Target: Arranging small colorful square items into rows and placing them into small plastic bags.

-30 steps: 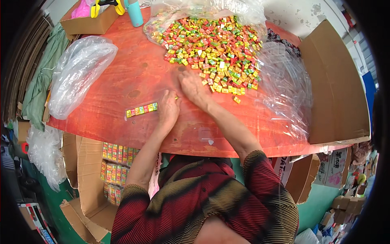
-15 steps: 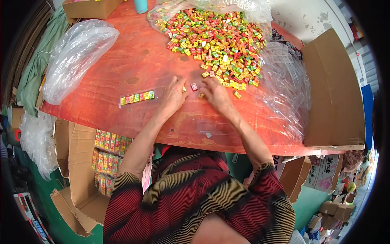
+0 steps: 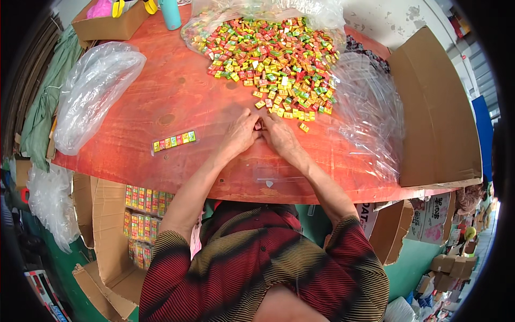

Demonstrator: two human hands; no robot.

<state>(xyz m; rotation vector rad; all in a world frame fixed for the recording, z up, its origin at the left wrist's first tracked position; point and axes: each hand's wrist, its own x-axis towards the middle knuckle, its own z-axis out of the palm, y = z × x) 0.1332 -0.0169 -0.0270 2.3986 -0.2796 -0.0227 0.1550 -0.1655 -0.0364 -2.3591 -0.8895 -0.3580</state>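
Observation:
My left hand (image 3: 241,133) and my right hand (image 3: 279,135) meet above the red table, just below the pile. Their fingertips close together round a small red box (image 3: 258,125), which they mostly hide. Ahead lies a heap of tiny red, yellow and green boxes (image 3: 273,59), spilling from a clear plastic bag. One loose yellow box (image 3: 304,127) sits right of my right hand. To the left of my left hand, a row of several small boxes (image 3: 174,141) lies in a clear plastic sleeve.
A crumpled clear bag (image 3: 96,91) lies on the table's left. Clear plastic sleeves (image 3: 370,107) spread at right beside an upright cardboard flap (image 3: 434,112). A teal bottle (image 3: 170,15) stands far back. Below the table's left edge, an open carton (image 3: 110,231) holds packed rows of boxes.
My hands have come together, and the small red box that lay between them is now in their fingers. The whole view has shifted slightly.

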